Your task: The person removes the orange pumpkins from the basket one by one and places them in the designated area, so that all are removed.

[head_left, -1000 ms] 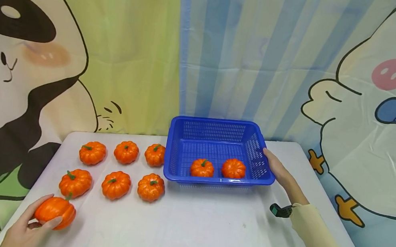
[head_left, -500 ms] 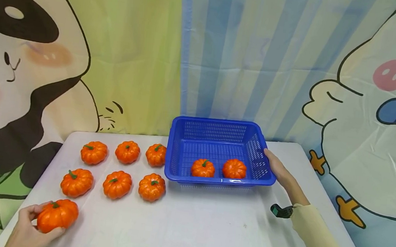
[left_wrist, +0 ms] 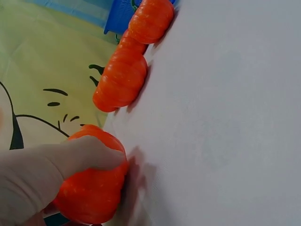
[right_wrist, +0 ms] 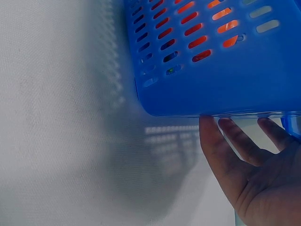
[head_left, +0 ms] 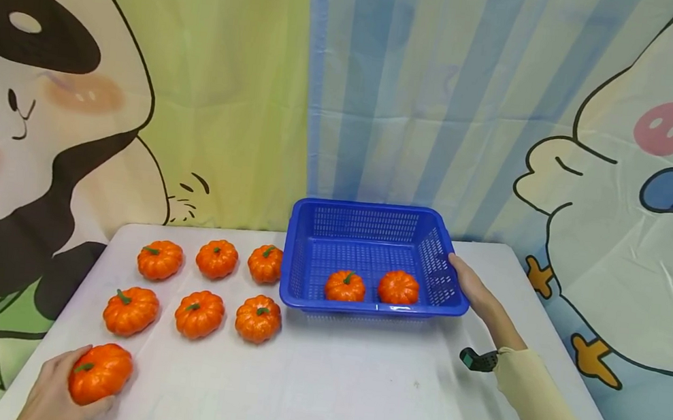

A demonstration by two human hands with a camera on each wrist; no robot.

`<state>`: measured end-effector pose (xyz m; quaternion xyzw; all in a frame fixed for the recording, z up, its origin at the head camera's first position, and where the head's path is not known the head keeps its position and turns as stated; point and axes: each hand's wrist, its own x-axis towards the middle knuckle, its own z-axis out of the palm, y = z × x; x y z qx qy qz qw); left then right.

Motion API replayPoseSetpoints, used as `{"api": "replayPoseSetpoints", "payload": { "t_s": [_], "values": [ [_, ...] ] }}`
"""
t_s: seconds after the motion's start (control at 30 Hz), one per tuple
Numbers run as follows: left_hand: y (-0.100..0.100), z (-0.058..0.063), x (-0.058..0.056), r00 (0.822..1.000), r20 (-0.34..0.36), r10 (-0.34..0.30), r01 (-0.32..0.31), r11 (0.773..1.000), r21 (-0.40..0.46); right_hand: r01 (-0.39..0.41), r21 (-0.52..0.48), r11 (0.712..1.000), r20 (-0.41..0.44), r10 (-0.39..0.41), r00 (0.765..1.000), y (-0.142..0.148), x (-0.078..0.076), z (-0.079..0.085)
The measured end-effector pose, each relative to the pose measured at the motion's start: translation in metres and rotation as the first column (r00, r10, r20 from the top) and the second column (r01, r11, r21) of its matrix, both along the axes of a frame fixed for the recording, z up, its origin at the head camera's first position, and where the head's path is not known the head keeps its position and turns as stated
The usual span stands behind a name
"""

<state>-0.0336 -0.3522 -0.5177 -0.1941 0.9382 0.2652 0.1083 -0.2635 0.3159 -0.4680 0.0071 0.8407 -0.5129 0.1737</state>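
At the table's near left, my left hand grips a small orange pumpkin with a green stem. Close up in the left wrist view, the thumb lies over its side. My right hand touches the right end of a blue plastic basket; in the right wrist view its fairly straight fingers meet the basket's outer wall. Two pumpkins lie inside the basket, one on the left and one on the right.
Left of the basket, several more pumpkins stand in two rows, among them a front-row pumpkin and a back-row one. A white cloth covers the table. Behind it hangs a patterned curtain. A dark wrist device is by the right sleeve.
My left hand has moved slightly right and toward me with the pumpkin, whose stem now tips more to the left. The right hand and basket stay nearly unchanged.
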Motion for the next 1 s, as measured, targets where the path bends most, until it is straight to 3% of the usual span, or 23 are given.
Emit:
{"api": "replayPoseSetpoints", "payload": {
  "t_s": [0.1,0.4,0.47,0.57,0.63,0.7,0.83,0.9,1.0],
  "values": [
    [0.001,-0.002,0.000,0.998,0.044,0.034,-0.034,0.999,0.001,0.003,-0.010,1.000,0.004,-0.003,1.000,-0.001,0.001,0.001],
    [0.003,-0.006,0.000,0.998,0.049,0.036,-0.034,0.999,-0.030,0.003,-0.005,1.000,0.003,-0.003,1.000,0.000,0.000,0.000],
    [0.008,-0.004,0.002,0.997,0.053,0.062,-0.059,0.996,-0.059,-0.004,-0.009,1.000,-0.001,0.004,1.000,0.000,0.000,0.000],
    [0.022,0.007,0.004,0.995,-0.012,0.099,-0.099,0.990,-0.103,-0.008,-0.011,1.000,-0.009,0.008,1.000,0.000,0.000,0.001],
    [0.035,0.016,0.006,0.989,-0.097,0.112,-0.124,0.984,-0.127,-0.006,-0.005,1.000,-0.014,0.006,1.000,0.000,0.000,0.001],
    [0.048,0.026,0.008,0.982,-0.174,0.074,-0.100,0.984,-0.145,-0.007,-0.003,1.000,-0.011,0.007,1.000,0.001,0.000,0.000],
    [0.070,0.038,0.011,0.970,-0.241,-0.029,-0.007,0.989,-0.149,-0.005,-0.009,1.000,-0.006,0.005,1.000,0.001,0.000,0.000],
    [0.078,0.039,0.011,0.957,-0.279,-0.083,0.041,0.987,-0.153,-0.003,-0.020,1.000,-0.001,0.003,1.000,0.001,0.000,-0.001],
    [0.088,0.038,0.012,0.921,-0.357,-0.154,0.104,0.982,-0.155,0.001,-0.024,1.000,-0.003,-0.001,1.000,0.000,0.000,-0.001]
  ]
}}
